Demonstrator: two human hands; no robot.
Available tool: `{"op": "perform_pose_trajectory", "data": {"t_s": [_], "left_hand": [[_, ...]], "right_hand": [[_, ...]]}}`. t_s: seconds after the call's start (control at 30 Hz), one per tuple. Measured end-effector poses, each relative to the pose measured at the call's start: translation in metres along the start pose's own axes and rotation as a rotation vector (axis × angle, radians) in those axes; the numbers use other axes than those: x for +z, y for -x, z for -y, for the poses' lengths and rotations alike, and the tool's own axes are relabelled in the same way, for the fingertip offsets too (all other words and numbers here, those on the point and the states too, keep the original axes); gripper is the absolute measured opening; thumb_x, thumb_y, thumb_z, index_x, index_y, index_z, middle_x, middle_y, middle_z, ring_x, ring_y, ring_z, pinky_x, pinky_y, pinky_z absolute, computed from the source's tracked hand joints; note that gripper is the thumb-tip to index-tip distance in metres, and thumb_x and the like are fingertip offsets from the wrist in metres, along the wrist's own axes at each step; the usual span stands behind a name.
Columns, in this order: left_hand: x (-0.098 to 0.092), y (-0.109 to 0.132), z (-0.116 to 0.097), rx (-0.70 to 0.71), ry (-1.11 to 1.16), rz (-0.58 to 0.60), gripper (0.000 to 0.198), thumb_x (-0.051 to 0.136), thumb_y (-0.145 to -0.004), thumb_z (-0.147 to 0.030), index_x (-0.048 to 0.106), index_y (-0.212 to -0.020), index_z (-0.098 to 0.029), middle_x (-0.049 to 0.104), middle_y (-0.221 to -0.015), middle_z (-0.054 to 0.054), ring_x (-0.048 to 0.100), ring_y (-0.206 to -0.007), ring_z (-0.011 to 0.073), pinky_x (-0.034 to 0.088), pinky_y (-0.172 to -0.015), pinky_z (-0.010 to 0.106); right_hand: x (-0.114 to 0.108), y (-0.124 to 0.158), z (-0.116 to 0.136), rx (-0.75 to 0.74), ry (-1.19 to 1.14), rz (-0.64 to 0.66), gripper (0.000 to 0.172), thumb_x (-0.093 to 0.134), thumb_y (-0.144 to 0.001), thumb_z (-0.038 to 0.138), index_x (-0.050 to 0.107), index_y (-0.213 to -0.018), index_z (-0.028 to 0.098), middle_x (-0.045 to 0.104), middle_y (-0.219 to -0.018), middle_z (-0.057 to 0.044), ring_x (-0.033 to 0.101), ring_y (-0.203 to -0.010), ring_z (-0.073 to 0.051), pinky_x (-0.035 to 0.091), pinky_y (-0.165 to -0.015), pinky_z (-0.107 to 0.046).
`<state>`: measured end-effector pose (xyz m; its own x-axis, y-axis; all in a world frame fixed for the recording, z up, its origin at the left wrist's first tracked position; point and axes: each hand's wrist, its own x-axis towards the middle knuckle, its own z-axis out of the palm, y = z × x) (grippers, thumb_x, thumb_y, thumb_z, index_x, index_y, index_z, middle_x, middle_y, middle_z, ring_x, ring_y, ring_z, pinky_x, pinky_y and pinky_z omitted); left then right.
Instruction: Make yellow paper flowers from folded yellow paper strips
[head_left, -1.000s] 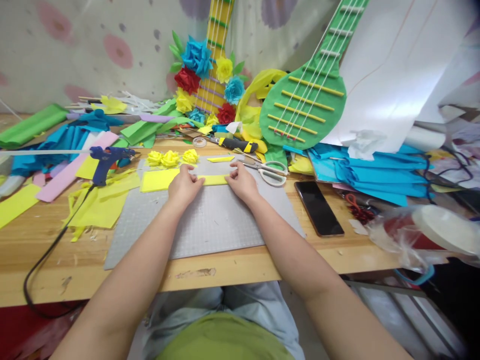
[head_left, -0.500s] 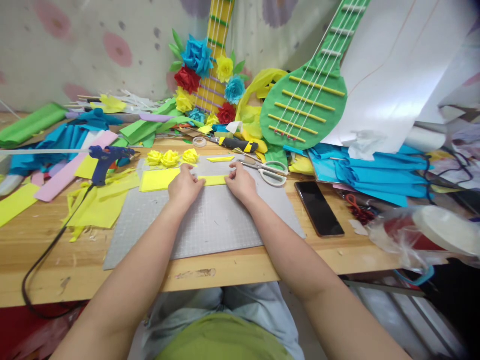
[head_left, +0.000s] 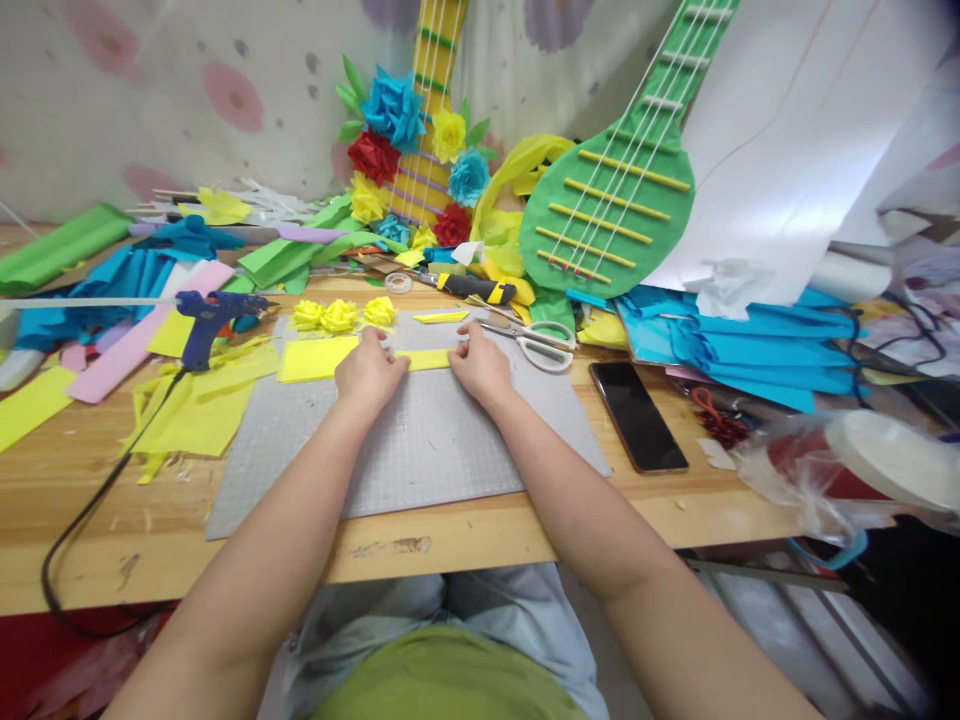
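Observation:
My left hand [head_left: 369, 366] and my right hand [head_left: 478, 360] pinch the two ends of a narrow yellow paper strip [head_left: 429, 360], stretched between them just over the grey cutting mat [head_left: 442, 450]. Left of my left hand lies a wider yellow paper piece [head_left: 315, 360]. Behind that hand sit several small yellow paper flowers [head_left: 337, 317]. A thin folded yellow strip [head_left: 440, 318] rests on the mat beyond the hands. White-handled scissors [head_left: 546, 347] lie to the right of my right hand.
A blue glue gun [head_left: 201, 325] with a black cord stands on the left. A black phone [head_left: 637, 418] lies right of the mat. At the back are a utility knife [head_left: 476, 288], a green paper lute [head_left: 607, 215] and a flowered yellow one [head_left: 420, 185]. Blue crepe paper [head_left: 742, 335] lies right.

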<state>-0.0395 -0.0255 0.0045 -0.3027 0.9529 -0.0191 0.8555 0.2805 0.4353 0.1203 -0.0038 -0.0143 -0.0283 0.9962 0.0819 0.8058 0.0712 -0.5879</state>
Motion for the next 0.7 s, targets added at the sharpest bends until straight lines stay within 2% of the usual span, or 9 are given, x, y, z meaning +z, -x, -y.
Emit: {"op": "perform_pose_trajectory", "data": {"t_s": [0.33,0.43,0.5,0.57,0.7], "left_hand": [[0.002,0.000,0.000,0.025,-0.033,-0.011,0.040,0.056,-0.071,-0.038,0.045,-0.107,-0.024,0.064,-0.085,0.003,0.058,-0.089,0.0248,0.043,-0.076,0.036],[0.002,0.002,0.000,0.129,-0.081,-0.118,0.037,0.058,-0.071,-0.037,0.050,-0.104,-0.024,0.058,-0.098,0.007,0.050,-0.102,0.0257,0.041,-0.083,0.037],[0.004,0.002,0.000,0.238,-0.104,-0.157,0.025,0.056,-0.073,-0.033,0.057,-0.096,-0.024,0.054,-0.103,0.008,0.044,-0.107,0.0259,0.039,-0.088,0.036],[0.007,0.001,0.001,0.318,-0.108,-0.125,0.016,0.052,-0.076,-0.029,0.062,-0.086,-0.024,0.053,-0.099,0.008,0.042,-0.107,0.0259,0.038,-0.090,0.035],[0.011,-0.001,0.002,0.355,-0.096,-0.094,0.019,0.048,-0.077,-0.026,0.066,-0.082,-0.023,0.053,-0.094,0.007,0.041,-0.105,0.0257,0.037,-0.092,0.036]], "right_hand": [[0.000,0.001,0.002,-0.014,0.029,-0.007,0.033,0.047,-0.076,0.021,0.047,-0.109,0.021,0.064,-0.084,-0.002,0.055,-0.087,-0.019,0.040,-0.073,-0.031],[-0.001,0.002,0.003,-0.016,0.049,-0.003,0.033,0.047,-0.076,0.021,0.047,-0.109,0.021,0.064,-0.086,-0.003,0.055,-0.088,-0.020,0.041,-0.074,-0.032],[-0.001,0.003,0.004,-0.022,0.065,-0.006,0.033,0.046,-0.076,0.021,0.047,-0.109,0.020,0.064,-0.088,-0.004,0.055,-0.088,-0.020,0.041,-0.075,-0.032],[-0.002,0.003,0.004,-0.027,0.077,-0.010,0.033,0.046,-0.076,0.022,0.048,-0.109,0.020,0.063,-0.090,-0.005,0.055,-0.088,-0.021,0.041,-0.075,-0.033],[-0.002,0.004,0.004,-0.029,0.095,-0.001,0.033,0.046,-0.077,0.022,0.047,-0.110,0.019,0.063,-0.093,-0.006,0.054,-0.090,-0.021,0.041,-0.077,-0.033]]}}
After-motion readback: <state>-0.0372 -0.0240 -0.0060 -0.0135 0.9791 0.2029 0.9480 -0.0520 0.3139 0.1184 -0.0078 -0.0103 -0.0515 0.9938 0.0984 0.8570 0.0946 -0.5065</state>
